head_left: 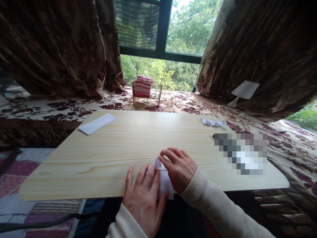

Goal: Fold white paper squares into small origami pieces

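Note:
A small sheet of white paper lies at the table's front edge, its upper part folded and one flap lifted. My left hand rests flat over the paper's left side, fingers spread and pressing it down. At the raised flap, my right hand pinches the paper between thumb and forefinger. Part of the sheet is hidden beneath both hands. Toward the back right of the table stand several folded white paper pieces. A stack of white paper strips lies at the back left.
The pale wooden table spans the view. A blurred-out dark and white object lies on its right side. Behind it, a small wooden rack bears folded red-and-white cloths. A white lamp stands at the right by the curtain.

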Demonstrator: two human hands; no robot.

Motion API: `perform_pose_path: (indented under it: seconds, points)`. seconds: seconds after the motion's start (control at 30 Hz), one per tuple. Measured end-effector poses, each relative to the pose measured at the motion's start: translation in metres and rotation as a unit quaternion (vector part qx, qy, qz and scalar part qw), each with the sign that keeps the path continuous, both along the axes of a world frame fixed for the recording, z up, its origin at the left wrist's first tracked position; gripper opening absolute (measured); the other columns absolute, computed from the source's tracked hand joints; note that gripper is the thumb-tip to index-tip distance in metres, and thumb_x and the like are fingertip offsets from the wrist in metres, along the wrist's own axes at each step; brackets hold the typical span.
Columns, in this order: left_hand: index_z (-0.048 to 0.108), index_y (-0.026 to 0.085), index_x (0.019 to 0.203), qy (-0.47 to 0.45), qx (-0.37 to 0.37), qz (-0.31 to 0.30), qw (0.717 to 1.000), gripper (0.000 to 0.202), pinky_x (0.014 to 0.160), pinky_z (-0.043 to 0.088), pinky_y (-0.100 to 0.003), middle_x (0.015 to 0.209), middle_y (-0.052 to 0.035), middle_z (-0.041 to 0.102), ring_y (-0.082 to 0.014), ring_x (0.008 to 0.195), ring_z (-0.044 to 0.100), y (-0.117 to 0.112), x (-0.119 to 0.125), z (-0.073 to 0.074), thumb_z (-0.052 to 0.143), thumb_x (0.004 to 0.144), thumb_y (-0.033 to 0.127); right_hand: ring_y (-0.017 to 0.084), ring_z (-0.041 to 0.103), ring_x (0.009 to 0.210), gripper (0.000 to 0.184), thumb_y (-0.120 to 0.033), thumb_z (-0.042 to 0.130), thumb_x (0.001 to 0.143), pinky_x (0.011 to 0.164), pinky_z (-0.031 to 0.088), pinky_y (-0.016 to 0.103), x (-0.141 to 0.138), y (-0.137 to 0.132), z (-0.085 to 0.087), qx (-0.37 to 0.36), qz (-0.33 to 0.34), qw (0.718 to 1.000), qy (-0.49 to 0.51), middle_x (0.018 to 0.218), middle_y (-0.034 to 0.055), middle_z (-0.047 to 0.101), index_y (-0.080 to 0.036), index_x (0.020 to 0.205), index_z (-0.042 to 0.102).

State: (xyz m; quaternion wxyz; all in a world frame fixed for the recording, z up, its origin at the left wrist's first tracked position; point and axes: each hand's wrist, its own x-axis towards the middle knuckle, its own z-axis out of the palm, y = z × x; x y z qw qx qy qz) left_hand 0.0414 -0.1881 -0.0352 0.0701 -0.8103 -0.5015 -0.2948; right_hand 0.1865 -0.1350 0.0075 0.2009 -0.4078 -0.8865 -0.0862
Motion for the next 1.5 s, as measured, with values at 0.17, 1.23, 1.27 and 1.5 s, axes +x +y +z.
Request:
perform_pose_path:
  seconds: [0.17, 1.23, 1.27, 1.5]
  points:
    - [0.055, 0.015, 0.114, -0.004, -0.013, 0.002, 1.0, 0.041, 0.103, 0.012, -0.053, 0.118, -0.0094, 0.057, -0.0273, 0.114, 0.042, -0.001, 0.004, -0.002, 0.041, 0.081, 0.036, 0.023, 0.047, 0.092, 0.023, -0.014, 0.051, 0.076, 0.073, 0.038, 0.035, -0.008, -0.007, 0.002, -0.019, -0.019, 1.0, -0.014, 0.099, 0.0087, 0.061, -0.016, 0.097, 0.061]
    - [0.05, 0.015, 0.118, 0.01, -0.015, 0.003, 1.0, 0.046, 0.103, 0.012, -0.052, 0.121, -0.0101, 0.054, -0.0267, 0.116, 0.04, -0.003, 0.003, -0.006, 0.041, 0.08, 0.039, 0.022, 0.045, 0.102, 0.028, -0.019, 0.047, 0.082, 0.083, 0.04, 0.036, 0.004, -0.006, -0.018, -0.004, 0.057, 0.998, -0.017, 0.108, 0.0105, 0.057, -0.013, 0.108, 0.057]
    - [0.05, 0.015, 0.119, 0.009, -0.014, 0.004, 1.0, 0.046, 0.103, 0.013, -0.051, 0.121, -0.0107, 0.054, -0.0265, 0.116, 0.04, -0.003, 0.003, -0.006, 0.041, 0.081, 0.039, 0.022, 0.045, 0.102, 0.027, -0.018, 0.047, 0.082, 0.083, 0.04, 0.036, 0.004, -0.006, -0.018, -0.003, 0.055, 0.998, -0.016, 0.108, 0.0106, 0.057, -0.013, 0.106, 0.058]
    - [0.051, 0.015, 0.116, 0.005, -0.002, 0.006, 1.0, 0.044, 0.102, 0.017, -0.051, 0.119, -0.0136, 0.053, -0.0261, 0.115, 0.041, -0.003, 0.002, -0.005, 0.04, 0.081, 0.039, 0.022, 0.046, 0.101, 0.022, -0.015, 0.044, 0.085, 0.081, 0.039, 0.037, 0.005, -0.002, -0.027, 0.034, 0.059, 0.997, -0.026, 0.106, 0.0088, 0.059, -0.015, 0.097, 0.062]
